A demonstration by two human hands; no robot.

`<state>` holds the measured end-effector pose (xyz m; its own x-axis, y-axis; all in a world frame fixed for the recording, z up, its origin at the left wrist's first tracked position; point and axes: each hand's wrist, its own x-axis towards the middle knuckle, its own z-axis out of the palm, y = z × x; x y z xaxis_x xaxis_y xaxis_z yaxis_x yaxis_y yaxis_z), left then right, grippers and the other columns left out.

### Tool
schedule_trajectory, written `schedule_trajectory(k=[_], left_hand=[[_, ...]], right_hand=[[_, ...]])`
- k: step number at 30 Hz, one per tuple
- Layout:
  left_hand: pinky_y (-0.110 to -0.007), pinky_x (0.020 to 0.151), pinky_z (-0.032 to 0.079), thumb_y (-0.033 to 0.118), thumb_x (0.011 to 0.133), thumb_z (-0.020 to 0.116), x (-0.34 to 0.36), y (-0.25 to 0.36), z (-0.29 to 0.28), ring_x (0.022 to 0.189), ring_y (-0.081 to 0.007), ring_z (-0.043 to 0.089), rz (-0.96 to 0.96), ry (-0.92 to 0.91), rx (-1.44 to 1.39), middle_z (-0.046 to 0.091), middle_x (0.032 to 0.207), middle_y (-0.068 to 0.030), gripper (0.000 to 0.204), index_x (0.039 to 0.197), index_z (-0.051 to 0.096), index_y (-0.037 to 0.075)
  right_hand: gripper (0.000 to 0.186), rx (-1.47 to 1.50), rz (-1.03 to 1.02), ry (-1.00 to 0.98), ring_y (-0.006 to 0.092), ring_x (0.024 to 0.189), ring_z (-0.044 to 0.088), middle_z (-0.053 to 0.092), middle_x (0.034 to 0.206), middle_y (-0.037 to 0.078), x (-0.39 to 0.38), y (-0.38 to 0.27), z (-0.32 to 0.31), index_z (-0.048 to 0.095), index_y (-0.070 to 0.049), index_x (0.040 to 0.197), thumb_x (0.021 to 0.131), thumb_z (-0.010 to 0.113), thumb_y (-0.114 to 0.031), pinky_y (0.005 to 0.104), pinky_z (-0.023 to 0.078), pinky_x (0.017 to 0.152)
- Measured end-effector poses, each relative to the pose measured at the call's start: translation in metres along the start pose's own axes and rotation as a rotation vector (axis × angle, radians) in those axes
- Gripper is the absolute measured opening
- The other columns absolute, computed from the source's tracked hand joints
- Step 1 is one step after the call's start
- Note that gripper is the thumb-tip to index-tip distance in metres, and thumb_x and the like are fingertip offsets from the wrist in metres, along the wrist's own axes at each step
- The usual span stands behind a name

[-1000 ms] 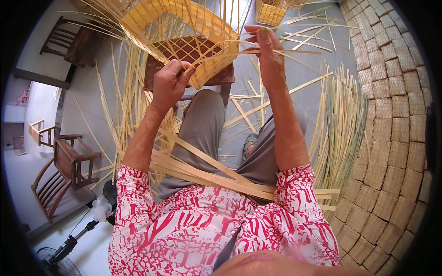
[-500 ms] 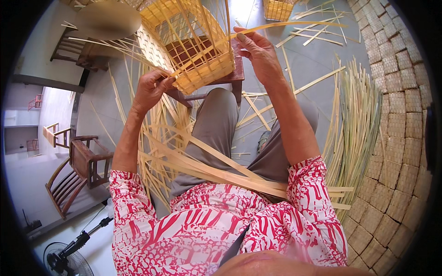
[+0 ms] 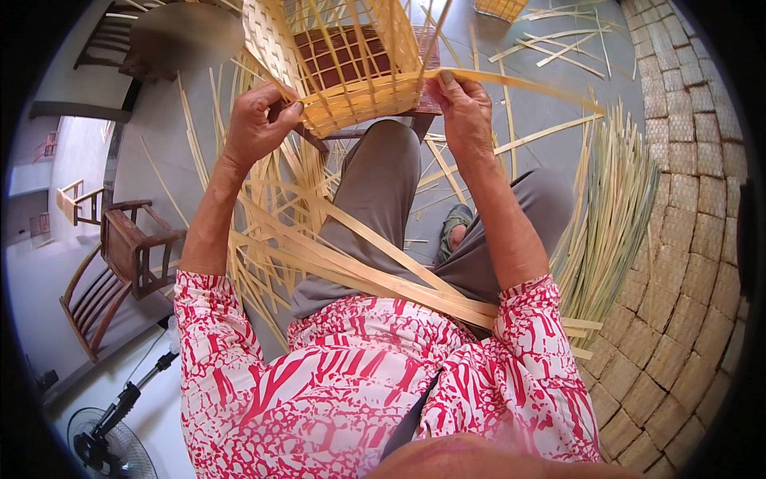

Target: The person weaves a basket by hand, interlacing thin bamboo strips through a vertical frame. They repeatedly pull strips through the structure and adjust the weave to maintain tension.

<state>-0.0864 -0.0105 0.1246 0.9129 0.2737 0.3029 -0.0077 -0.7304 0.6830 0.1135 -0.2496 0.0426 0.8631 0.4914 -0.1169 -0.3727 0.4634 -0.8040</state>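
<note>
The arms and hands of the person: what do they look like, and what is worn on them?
Both arms are bare from the upper arm down. The left hand and the right hand wear no gloves, and no ring or watch shows. Short sleeves of a shirt with a red, pink and white pattern cover the upper arms.

We look steeply down from a single wide fisheye camera on the head, close over the lap, where the left hand [image 3: 257,128] and right hand [image 3: 464,112] meet a half-woven basket [image 3: 351,60]; floor and mat [image 3: 686,239] bend toward the rim.
</note>
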Motion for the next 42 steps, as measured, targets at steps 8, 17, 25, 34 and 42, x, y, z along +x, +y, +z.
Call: schedule_trajectory(k=[8, 17, 25, 34, 42], left_hand=[[-0.026, 0.067, 0.055, -0.005, 0.08, 0.067, -0.006, 0.01, 0.01, 0.071, -0.0114, 0.061, 0.145, 0.219, 0.092, 0.061, 0.102, -0.005, 0.048, 0.127, 0.06, 0.006], [-0.035, 0.103, 0.047, 0.023, 0.086, 0.084, -0.018, 0.022, 0.074, 0.116, -0.0217, 0.056, -0.097, 0.662, -0.432, 0.049, 0.137, -0.0105, 0.08, 0.148, 0.037, 0.004], [-0.028, 0.096, 0.042, 0.024, 0.107, 0.051, 0.029, 0.008, 0.097, 0.116, -0.0149, 0.049, -0.121, 0.831, -0.335, 0.047, 0.134, -0.0086, 0.039, 0.141, 0.051, 0.004], [-0.026, 0.088, 0.037, 0.013, 0.104, 0.045, 0.059, -0.013, 0.101, 0.093, -0.0091, 0.047, -0.063, 0.873, -0.409, 0.059, 0.112, -0.0004, 0.023, 0.119, 0.061, 0.004], [-0.034, 0.106, 0.039, 0.018, 0.102, 0.054, 0.052, -0.001, 0.095, 0.124, -0.0209, 0.051, -0.072, 0.778, -0.443, 0.056, 0.134, -0.0097, 0.039, 0.137, 0.054, 0.001]], right_hand=[[0.012, 0.084, -0.005, -0.056, 0.0156, 0.09, 0.071, 0.072, 0.097, 0.008, 0.006, 0.001, 0.004, 0.07, -0.001, 0.104, 0.098, 0.068, -0.011, 0.0267, 0.062, 0.081], [0.012, 0.069, -0.018, -0.051, 0.0152, 0.089, 0.07, 0.071, 0.097, 0.007, 0.003, 0.004, 0.009, 0.07, -0.001, 0.104, 0.098, 0.068, -0.012, 0.0273, 0.061, 0.081], [0.013, 0.04, -0.037, -0.008, 0.0134, 0.086, 0.07, 0.073, 0.095, 0.007, -0.009, -0.003, 0.015, 0.071, -0.001, 0.103, 0.097, 0.069, -0.012, 0.0291, 0.062, 0.082], [0.012, -0.008, -0.055, 0.009, 0.0139, 0.089, 0.071, 0.073, 0.096, 0.006, -0.014, -0.016, 0.019, 0.072, -0.002, 0.104, 0.097, 0.069, -0.011, 0.0315, 0.061, 0.087], [0.011, 0.101, -0.033, 0.026, 0.0139, 0.092, 0.07, 0.072, 0.1, 0.005, -0.014, -0.012, 0.017, 0.071, -0.005, 0.105, 0.099, 0.066, -0.012, 0.0292, 0.059, 0.086]])
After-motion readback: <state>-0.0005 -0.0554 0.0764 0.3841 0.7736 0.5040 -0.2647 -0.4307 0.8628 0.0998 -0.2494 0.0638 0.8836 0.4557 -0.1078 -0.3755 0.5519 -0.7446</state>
